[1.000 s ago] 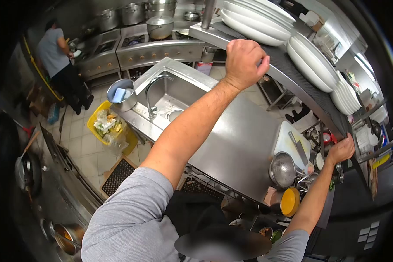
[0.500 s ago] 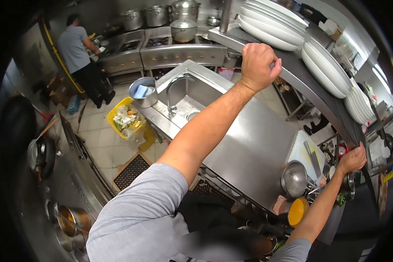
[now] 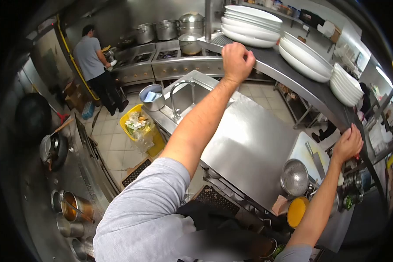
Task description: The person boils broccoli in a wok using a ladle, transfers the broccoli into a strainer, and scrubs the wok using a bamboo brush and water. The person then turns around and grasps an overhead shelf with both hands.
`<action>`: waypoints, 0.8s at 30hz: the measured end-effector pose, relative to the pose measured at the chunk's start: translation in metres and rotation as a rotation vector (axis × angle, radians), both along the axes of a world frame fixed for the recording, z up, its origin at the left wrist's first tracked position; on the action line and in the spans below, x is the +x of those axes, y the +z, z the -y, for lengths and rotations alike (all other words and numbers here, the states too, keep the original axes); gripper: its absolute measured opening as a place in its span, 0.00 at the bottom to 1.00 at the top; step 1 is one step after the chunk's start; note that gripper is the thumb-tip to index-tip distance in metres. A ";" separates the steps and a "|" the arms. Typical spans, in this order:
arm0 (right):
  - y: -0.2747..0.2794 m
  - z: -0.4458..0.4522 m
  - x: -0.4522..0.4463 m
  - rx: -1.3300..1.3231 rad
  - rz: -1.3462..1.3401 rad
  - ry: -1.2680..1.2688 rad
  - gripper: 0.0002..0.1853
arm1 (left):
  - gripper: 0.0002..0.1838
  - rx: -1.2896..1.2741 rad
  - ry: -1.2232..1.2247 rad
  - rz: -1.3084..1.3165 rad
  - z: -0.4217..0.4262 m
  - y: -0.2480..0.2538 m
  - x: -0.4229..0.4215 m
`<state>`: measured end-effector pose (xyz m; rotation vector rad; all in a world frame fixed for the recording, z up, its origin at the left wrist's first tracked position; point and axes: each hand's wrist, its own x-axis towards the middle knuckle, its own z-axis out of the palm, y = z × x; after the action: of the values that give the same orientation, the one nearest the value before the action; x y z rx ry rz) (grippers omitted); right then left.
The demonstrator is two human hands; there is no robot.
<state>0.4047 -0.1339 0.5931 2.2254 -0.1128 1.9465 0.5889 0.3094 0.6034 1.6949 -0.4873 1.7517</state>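
Note:
My left hand (image 3: 237, 62) is closed on the front edge of the raised steel shelf (image 3: 308, 92), its knuckles up. Farther right, my right hand (image 3: 348, 143) has its fingers curled over the same shelf's edge. On the shelf beyond my hands stand a stack of white plates (image 3: 251, 27), a second stack of white dishes (image 3: 305, 57) and a leaning stack of smaller white dishes (image 3: 346, 86). The fingertips of both hands are partly hidden.
Below lies a steel counter (image 3: 249, 148) with a sink (image 3: 192, 94), a knife (image 3: 315, 159) on a cutting board (image 3: 300, 146), a colander (image 3: 294, 177) and a pot of orange liquid (image 3: 298, 212). A yellow bin (image 3: 129, 114) stands left. A person (image 3: 91, 61) works by the stoves.
The view has tilted up and turned, so the shelf and dishes appear farther left. Both hands stay at the shelf edge. The person by the stoves remains there.

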 end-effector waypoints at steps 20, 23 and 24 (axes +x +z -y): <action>0.002 -0.007 -0.011 0.157 0.068 0.179 0.13 | 0.10 0.027 0.180 -0.085 0.014 -0.006 -0.005; 0.004 -0.008 -0.015 0.165 0.053 0.180 0.13 | 0.10 0.018 0.182 -0.117 0.016 -0.005 -0.009; 0.003 -0.007 -0.014 0.170 0.049 0.182 0.13 | 0.10 0.012 0.182 -0.124 0.017 -0.005 -0.011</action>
<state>0.3905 -0.1266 0.5959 2.3696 -0.0883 2.1609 0.5778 0.2921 0.5987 1.8934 -0.2963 1.7584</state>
